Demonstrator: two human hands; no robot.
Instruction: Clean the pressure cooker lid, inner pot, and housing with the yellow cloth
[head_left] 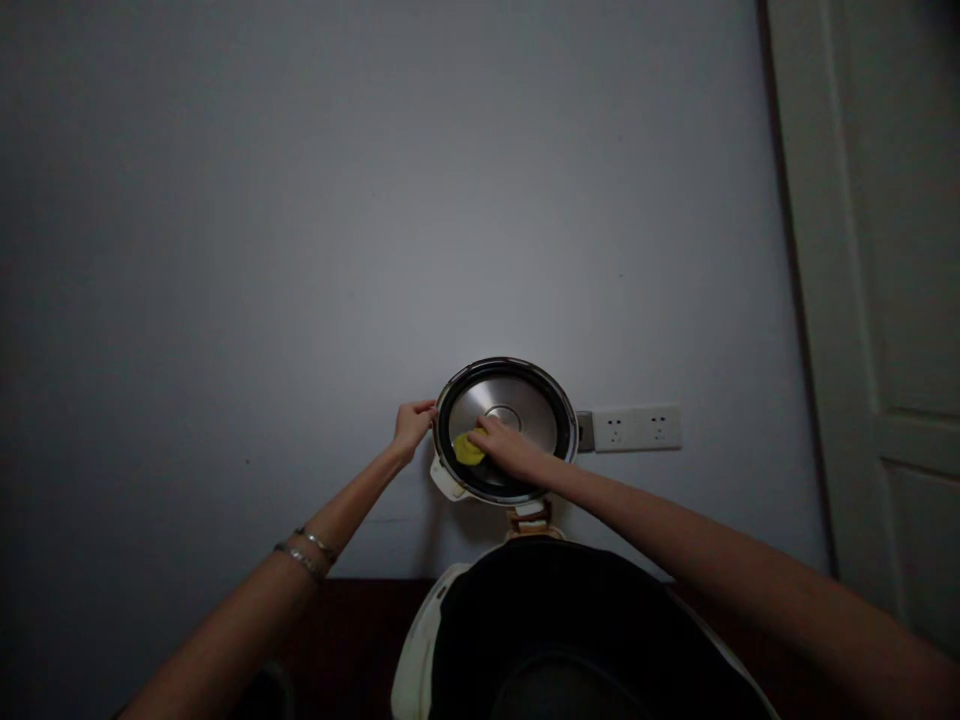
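Wall [375,220] — yellow piece [468,450] (under right fingers [487,434])

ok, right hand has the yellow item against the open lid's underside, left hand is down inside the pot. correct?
Not quite: the left hand isn't in the pot; the head view shows its fingers at the left rim of the lid. The right hand does have the yellow item against the lid's underside.
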